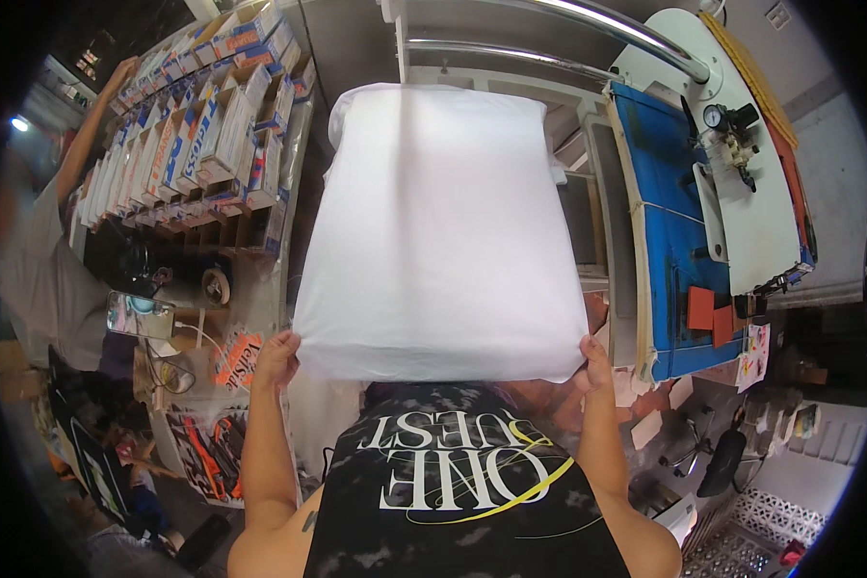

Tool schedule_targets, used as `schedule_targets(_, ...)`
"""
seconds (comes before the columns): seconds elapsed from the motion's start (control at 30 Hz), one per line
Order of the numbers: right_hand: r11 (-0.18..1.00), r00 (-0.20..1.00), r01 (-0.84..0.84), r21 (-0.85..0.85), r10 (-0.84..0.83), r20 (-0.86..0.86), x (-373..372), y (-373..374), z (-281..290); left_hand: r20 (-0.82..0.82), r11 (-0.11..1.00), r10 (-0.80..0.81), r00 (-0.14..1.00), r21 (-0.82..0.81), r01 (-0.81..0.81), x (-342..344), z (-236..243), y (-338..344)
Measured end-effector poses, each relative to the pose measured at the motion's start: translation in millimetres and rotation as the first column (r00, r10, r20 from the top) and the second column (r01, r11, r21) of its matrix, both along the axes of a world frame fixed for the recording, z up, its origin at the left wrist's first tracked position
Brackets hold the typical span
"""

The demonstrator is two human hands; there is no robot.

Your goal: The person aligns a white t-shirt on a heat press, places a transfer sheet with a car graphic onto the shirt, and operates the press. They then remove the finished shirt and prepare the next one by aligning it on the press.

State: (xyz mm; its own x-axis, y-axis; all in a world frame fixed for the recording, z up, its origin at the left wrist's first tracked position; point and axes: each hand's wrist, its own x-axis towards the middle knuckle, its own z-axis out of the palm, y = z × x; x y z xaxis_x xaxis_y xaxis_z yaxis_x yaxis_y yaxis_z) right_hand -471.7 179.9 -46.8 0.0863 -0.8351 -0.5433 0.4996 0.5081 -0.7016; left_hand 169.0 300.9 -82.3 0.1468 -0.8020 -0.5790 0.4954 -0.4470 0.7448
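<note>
In front of me a white cloth garment, probably a shirt, is spread over a flat board-like support that it covers almost wholly. Its far end has bunched folds at both sides, and its near edge hangs close to my body. My left hand pinches the near left corner of the cloth between thumb and fingers. At the near right corner, my right hand grips the edge the same way. Between the two hands the fabric lies taut and mostly smooth, with a soft shadow band down its middle.
Right of the cloth stands a blue flat-topped machine with a white panel and an air gauge. A chrome bar crosses beyond the cloth. Leftward are racks of narrow cardboard boxes, a phone and another person's arm.
</note>
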Motion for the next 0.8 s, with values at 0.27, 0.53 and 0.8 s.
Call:
schedule_targets(0.27, 0.992, 0.952, -0.084, 0.098, 0.109, -0.285, -11.5, -1.2, -28.9, 0.042, 0.997, -0.027, 0.999, 0.069, 0.024, -5.3, -0.4, 3.0)
schedule_targets(0.53, 0.998, 0.985, -0.033, 0.047, 0.041, -0.166, -20.9, 6.7, -32.1, -0.051, 0.995, 0.017, 0.999, 0.104, -0.012, -17.8, 15.0, 2.1)
schedule_targets(0.8, 0.999, 0.986, -0.033, 0.025, 0.037, -0.163, -17.4, 1.3, -53.3, 0.090, 0.998, -0.008, 0.996, 0.062, 0.002, -18.7, -10.5, 4.2)
